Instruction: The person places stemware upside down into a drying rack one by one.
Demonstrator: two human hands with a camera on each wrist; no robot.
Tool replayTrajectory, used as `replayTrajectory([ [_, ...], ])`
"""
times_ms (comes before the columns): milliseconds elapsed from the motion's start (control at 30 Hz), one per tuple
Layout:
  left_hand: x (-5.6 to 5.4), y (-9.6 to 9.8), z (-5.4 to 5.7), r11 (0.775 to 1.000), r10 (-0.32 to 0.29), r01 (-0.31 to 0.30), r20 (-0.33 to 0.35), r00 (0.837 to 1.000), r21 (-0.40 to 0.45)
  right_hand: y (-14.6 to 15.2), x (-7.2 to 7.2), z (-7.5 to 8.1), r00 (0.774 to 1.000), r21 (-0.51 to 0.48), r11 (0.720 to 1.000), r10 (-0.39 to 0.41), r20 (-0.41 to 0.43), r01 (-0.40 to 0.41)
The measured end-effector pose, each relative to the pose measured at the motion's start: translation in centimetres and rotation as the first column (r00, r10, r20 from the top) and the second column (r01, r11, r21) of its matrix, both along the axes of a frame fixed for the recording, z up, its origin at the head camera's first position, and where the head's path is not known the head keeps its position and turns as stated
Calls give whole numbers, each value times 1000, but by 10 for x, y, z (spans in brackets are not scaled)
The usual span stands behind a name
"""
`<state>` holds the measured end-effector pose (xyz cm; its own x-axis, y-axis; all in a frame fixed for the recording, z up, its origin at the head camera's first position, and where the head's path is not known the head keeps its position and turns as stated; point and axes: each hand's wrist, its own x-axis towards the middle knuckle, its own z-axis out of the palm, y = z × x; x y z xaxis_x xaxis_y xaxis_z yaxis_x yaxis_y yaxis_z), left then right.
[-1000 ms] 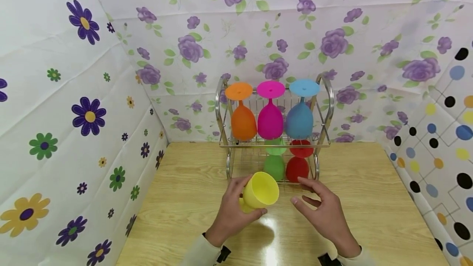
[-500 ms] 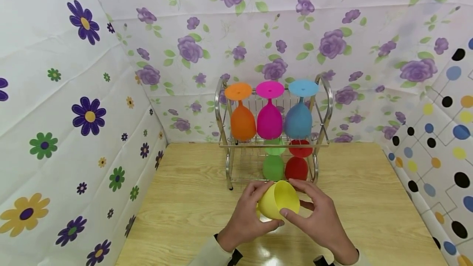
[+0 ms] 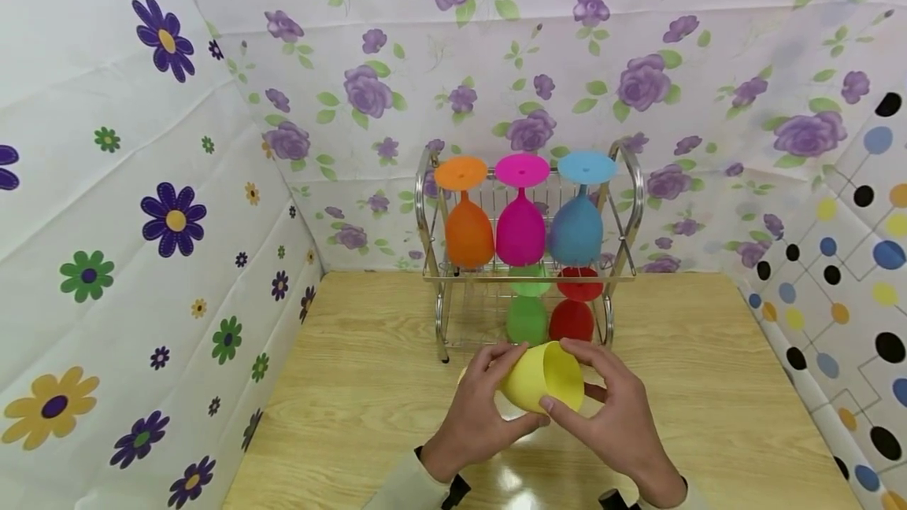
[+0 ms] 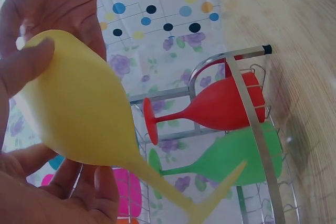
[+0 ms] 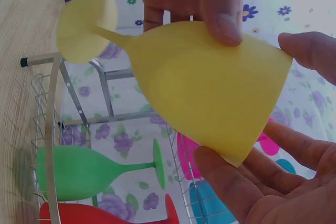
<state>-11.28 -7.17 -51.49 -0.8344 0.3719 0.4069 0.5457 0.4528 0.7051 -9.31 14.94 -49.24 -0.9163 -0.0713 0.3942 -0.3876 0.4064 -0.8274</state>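
A yellow plastic goblet (image 3: pixel 526 381) lies tipped on its side between both hands, its mouth turned to the right. My left hand (image 3: pixel 476 414) grips the bowl, thumb below and fingers above. At the rim, my right hand (image 3: pixel 611 417) pinches the goblet between thumb and fingers. The right wrist view shows the yellow stem and round foot (image 5: pixel 86 24) pointing away from the right hand. Behind the hands stands a two-tier wire rack (image 3: pixel 527 279). A green goblet (image 3: pixel 527 319) and a red goblet (image 3: pixel 571 320) stand upside down on its lower tier.
On the rack's upper tier, an orange goblet (image 3: pixel 469 234), a magenta goblet (image 3: pixel 520 233) and a blue goblet (image 3: pixel 577 230) stand upside down. The rack rests on a wood-grain table (image 3: pixel 361 368), with patterned cloth (image 3: pixel 368 46) hung behind and at both sides.
My left hand has moved right with the yellow goblet, turning its mouth rightward. My right hand, which was apart from it a second ago, now holds its rim.
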Motion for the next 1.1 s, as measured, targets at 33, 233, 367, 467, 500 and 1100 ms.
replayTrajectory([
  [33, 0, 0, 1, 999, 7, -8, 19, 1000, 32, 0, 0, 0, 1000, -12, 1000, -8, -11, 8],
  [233, 4, -7, 6, 958, 64, -98, 132, 989, 270, 5, 0, -4, 999, -156, 988, -16, -38, 10],
  [367, 8, -12, 8, 878, 0, -130, 272, 962, 461, 7, -2, -6, 999, -273, 962, 3, -49, -16],
  [467, 9, -13, 7, 809, -85, -168, 395, 915, 564, 8, -3, -9, 997, -369, 929, 5, -79, -34],
  [500, 9, -14, 6, 781, -122, -185, 436, 892, 597, 7, -4, -10, 995, -398, 916, 5, -97, -43],
  [1100, 0, -2, -7, 419, -615, -235, 464, 637, 877, -11, 0, -16, 970, -517, 829, 117, -212, -213],
])
